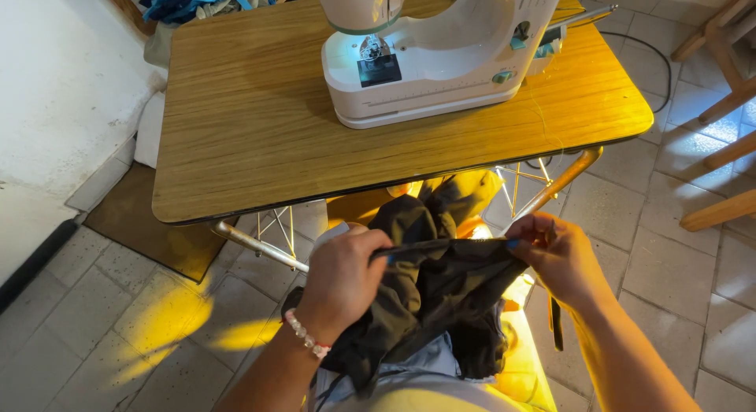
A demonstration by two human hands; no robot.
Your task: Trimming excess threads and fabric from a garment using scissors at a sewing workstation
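Black fabric (441, 294) stretches at lower centre between our left hand (340, 280) and right hand (557, 258), fingers of both pinching its edge; white sewing machine (425, 54) sits on the wooden tabletop (244, 113) above.

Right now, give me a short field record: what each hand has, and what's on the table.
left hand: pinching one end of a stretched edge of the dark fabric
right hand: pinching the other end of that edge
fabric: bunched over the lap, below the table edge
table: wooden top, metal legs
on table: white sewing machine, lamp lit
floor: pale tiles
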